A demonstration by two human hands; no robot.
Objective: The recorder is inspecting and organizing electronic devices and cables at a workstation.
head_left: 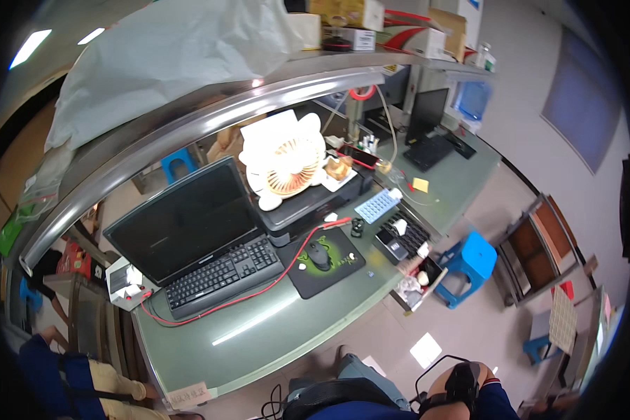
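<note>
Neither my left hand nor my right hand shows. At the lower edge my bent right forearm carries a black strapped-on device, beside a navy sleeve cuff. In front of me stands a green-topped desk (259,339). On it are a dark monitor (185,220), a black keyboard (224,275), and a black mouse (319,256) on a black-and-green mouse pad (343,269). A red cable (287,269) crosses the desktop in front of the keyboard. Behind the mouse pad a white fan (287,168) sits on a black box-shaped machine (315,210).
An open drawer (427,294) juts out at the desk's right, near a blue stool (467,269). A metal-edged shelf (210,105) with boxes overhangs the desk. A wooden cart (539,245) stands farther right. At the lower left is another person (63,371) in blue.
</note>
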